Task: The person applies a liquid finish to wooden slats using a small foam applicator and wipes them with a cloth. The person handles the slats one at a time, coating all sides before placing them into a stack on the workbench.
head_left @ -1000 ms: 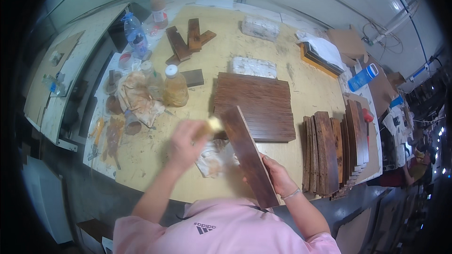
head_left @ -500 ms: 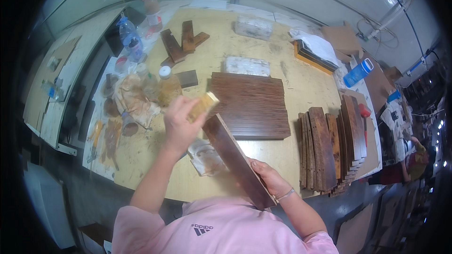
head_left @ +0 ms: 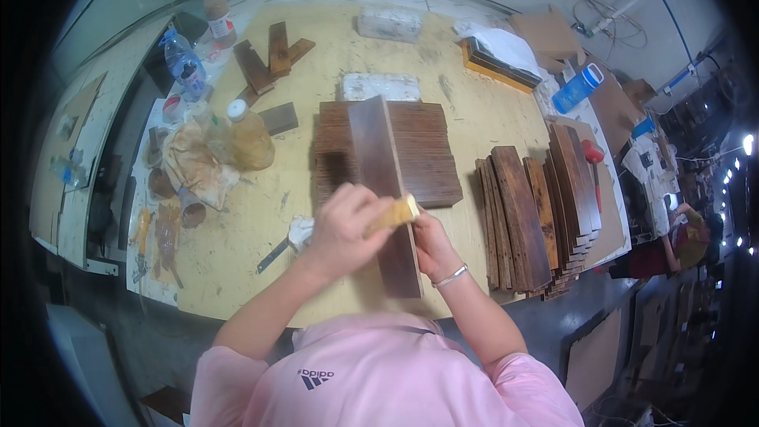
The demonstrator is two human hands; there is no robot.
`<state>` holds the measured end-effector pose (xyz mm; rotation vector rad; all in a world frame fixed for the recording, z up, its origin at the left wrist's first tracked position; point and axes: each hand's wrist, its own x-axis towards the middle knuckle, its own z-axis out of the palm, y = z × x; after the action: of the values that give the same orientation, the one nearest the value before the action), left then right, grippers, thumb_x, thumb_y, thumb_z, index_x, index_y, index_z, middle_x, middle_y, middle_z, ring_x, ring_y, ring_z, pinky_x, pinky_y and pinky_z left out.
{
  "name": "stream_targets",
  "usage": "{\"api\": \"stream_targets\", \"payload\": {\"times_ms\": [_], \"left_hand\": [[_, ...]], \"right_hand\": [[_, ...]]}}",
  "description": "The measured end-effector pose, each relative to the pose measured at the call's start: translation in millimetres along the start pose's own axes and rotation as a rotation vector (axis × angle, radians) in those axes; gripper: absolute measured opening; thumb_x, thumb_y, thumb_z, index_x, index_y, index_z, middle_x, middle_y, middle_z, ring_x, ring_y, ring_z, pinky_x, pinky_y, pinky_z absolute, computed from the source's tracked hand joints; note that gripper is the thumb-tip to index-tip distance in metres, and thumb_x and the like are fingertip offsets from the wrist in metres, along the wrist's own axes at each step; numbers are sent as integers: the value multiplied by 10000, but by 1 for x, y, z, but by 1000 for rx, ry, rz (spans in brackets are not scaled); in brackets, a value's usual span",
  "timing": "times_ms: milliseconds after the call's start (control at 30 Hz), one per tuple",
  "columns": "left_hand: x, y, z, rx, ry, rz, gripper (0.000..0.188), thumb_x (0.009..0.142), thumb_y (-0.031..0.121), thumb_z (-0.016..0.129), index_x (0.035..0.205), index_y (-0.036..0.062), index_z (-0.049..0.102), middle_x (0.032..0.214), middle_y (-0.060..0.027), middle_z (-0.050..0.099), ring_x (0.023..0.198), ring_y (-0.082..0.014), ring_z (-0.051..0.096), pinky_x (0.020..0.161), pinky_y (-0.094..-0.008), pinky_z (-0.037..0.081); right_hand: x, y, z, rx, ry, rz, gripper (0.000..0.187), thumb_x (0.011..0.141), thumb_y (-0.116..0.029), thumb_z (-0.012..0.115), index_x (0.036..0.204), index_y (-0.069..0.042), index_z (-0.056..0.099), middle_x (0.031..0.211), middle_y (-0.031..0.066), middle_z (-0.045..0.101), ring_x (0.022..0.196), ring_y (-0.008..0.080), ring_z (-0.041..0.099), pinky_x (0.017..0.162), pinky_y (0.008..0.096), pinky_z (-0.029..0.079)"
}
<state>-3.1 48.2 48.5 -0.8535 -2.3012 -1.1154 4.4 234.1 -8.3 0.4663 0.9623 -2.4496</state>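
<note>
My left hand (head_left: 344, 229) is closed round a small yellow block (head_left: 389, 217) with a pale end, holding it against or just over the face of a long brown wooden board (head_left: 375, 142). My right hand (head_left: 436, 251) grips that board by its right edge, with some fingers hidden behind it. The board is tilted lengthwise away from me, its far end over a neat stack of brown boards (head_left: 433, 158). Left of my left hand, a crumpled white rag (head_left: 300, 232) and a dark flat blade (head_left: 273, 256) lie on the table.
More boards (head_left: 518, 217) stand in a row at the right. Bottles, including a white-capped jar of amber liquid (head_left: 251, 142), and a stained cloth (head_left: 194, 156) crowd the left. Wrapped white blocks (head_left: 381, 87) lie behind the stack. A blue bottle (head_left: 578, 88) is at the far right.
The board has swung more upright in view and moved farther from my body. My left hand has brought the yellow block rightward onto or over the board; the right hand still grips its edge.
</note>
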Motion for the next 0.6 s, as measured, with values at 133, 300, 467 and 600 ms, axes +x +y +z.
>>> {"api": "stream_targets", "payload": {"times_ms": [133,300,467,600], "left_hand": [[-42,29,6,-161,-273,181,338,665,107,756,1000,77,724,841,-69,610,733,-242,600,600,-334,506],[-30,33,-2,-178,-218,113,320,674,127,740,991,81,728,822,-65,624,725,-231,614,587,-333,513],[-33,35,11,-208,-395,230,297,703,160,750,987,80,719,865,-66,628,763,-231,626,614,-350,526],[-28,42,3,-204,-307,112,310,688,141,767,983,62,713,854,-74,626,755,-250,618,631,-348,523]], "right_hand": [[11,-20,6,124,-330,-69,577,1040,-435,380,1446,-24,391,1397,191,512,1136,298,611,962,434,536],[11,-26,-2,213,-300,-76,581,1042,-436,367,1441,-15,394,1391,184,517,1130,302,612,963,452,538],[15,-19,-1,185,-286,-34,574,1030,-456,397,1400,-18,437,1336,153,557,1085,268,622,916,420,549],[2,-14,-5,89,-258,-4,525,1025,-419,448,1375,-27,456,1263,134,599,1071,246,624,907,402,546]]}}
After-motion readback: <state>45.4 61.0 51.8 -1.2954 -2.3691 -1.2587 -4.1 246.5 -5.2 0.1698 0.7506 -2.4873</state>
